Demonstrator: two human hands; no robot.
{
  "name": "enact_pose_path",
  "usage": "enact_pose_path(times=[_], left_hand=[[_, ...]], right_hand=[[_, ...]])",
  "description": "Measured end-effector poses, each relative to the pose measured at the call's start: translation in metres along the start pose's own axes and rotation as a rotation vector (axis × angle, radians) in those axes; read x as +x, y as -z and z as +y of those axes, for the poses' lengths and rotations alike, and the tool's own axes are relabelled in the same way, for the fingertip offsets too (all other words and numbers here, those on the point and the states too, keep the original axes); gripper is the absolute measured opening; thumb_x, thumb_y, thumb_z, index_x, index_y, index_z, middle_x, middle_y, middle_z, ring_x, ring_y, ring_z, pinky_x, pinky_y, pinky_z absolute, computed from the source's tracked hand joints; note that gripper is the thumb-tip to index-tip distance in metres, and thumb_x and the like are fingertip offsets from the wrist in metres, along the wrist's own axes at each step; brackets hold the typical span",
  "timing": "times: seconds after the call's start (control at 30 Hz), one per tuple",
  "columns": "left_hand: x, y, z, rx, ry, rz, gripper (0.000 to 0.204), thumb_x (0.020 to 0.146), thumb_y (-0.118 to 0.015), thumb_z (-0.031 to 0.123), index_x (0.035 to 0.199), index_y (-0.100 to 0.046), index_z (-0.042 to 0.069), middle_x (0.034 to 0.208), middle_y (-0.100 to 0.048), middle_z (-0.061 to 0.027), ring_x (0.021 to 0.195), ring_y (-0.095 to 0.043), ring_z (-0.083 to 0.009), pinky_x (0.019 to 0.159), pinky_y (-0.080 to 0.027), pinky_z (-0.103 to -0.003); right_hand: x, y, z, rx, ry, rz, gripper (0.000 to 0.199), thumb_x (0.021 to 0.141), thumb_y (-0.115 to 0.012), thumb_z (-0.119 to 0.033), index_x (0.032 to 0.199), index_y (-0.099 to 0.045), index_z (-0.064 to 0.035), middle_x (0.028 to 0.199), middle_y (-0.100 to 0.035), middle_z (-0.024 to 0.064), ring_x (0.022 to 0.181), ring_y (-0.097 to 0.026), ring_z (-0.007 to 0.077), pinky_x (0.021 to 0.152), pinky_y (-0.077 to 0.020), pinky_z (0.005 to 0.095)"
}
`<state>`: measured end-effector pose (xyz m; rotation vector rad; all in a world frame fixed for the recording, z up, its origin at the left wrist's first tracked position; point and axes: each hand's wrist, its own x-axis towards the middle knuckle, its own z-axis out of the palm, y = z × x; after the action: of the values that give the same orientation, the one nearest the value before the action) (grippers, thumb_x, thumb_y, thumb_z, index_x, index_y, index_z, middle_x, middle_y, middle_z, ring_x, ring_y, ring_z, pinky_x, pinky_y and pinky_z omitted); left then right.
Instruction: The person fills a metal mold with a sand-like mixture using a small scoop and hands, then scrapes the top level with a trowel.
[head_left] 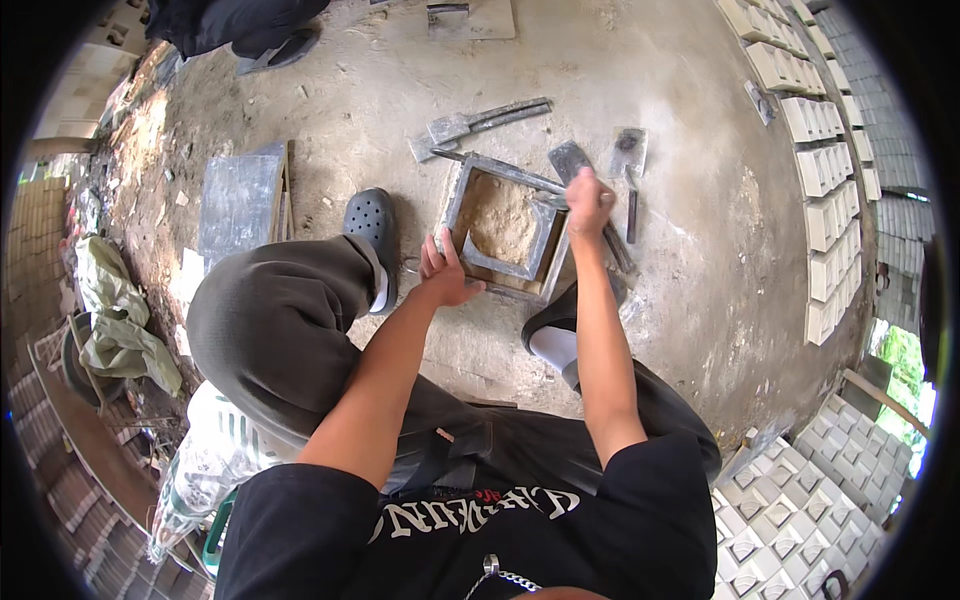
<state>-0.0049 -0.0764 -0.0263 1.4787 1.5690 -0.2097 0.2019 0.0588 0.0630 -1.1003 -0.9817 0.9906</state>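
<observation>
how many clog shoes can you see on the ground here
2: one dark perforated clog left of the square metal mould, one below the mould's right corner, mostly hidden by the right forearm.

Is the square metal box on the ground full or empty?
Partly full. The square metal mould holds sandy, tan mix, and its inner walls show above the mix. The left hand steadies its edge; the right hand grips a tool.

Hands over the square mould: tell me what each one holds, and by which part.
Right hand grips a metal tool by its handle. Left hand holds the square metal mould by its near corner.
</observation>
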Motion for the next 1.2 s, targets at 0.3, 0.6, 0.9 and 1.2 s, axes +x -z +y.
enact_pose_path(times=[0.3, 0.6, 0.9, 1.2], left_hand=[[0.001, 0.000, -0.004, 0.002, -0.027, 0.052, 0.131, 0.075, -0.069, 0.058, 0.138, 0.030, -0.001, 0.140, 0.020, -0.0409, 0.133, 0.009, -0.0577, 0.109, -0.009, -0.059], [-0.004, 0.000, -0.003, 0.016, -0.019, 0.013, 0.131, 0.075, -0.068, 0.058, 0.136, 0.031, -0.002, 0.140, 0.023, -0.0405, 0.133, 0.011, -0.0580, 0.108, -0.008, -0.060], [-0.004, 0.005, -0.003, -0.033, 0.013, -0.002, 0.130, 0.076, -0.068, 0.057, 0.136, 0.033, 0.001, 0.141, 0.024, -0.0387, 0.133, 0.013, -0.0561, 0.108, -0.007, -0.060], [0.001, 0.000, -0.008, -0.018, -0.023, 0.062, 0.131, 0.075, -0.069, 0.057, 0.137, 0.032, 0.001, 0.141, 0.022, -0.0394, 0.133, 0.013, -0.0558, 0.109, -0.006, -0.059]], right_hand=[[0.003, -0.003, 0.002, 0.157, -0.145, -0.134, 0.043, 0.091, -0.050, -0.012, 0.051, -0.034, -0.0091, 0.051, -0.033, -0.0038, 0.046, -0.029, 0.0064, 0.045, -0.0210, 0.0269], [-0.009, 0.013, -0.003, 0.003, -0.068, -0.246, 0.041, 0.092, -0.047, -0.012, 0.054, -0.033, -0.0058, 0.053, -0.036, -0.0031, 0.049, -0.032, 0.0062, 0.045, -0.0232, 0.0266], [-0.004, 0.017, -0.008, 0.004, -0.039, -0.164, 0.043, 0.092, -0.047, -0.013, 0.052, -0.033, -0.0063, 0.052, -0.037, -0.0019, 0.048, -0.032, 0.0073, 0.046, -0.0245, 0.0272], [0.009, 0.001, -0.019, 0.089, -0.107, -0.092, 0.043, 0.092, -0.047, -0.011, 0.052, -0.033, -0.0091, 0.050, -0.033, -0.0034, 0.045, -0.029, 0.0072, 0.045, -0.0225, 0.0267]])
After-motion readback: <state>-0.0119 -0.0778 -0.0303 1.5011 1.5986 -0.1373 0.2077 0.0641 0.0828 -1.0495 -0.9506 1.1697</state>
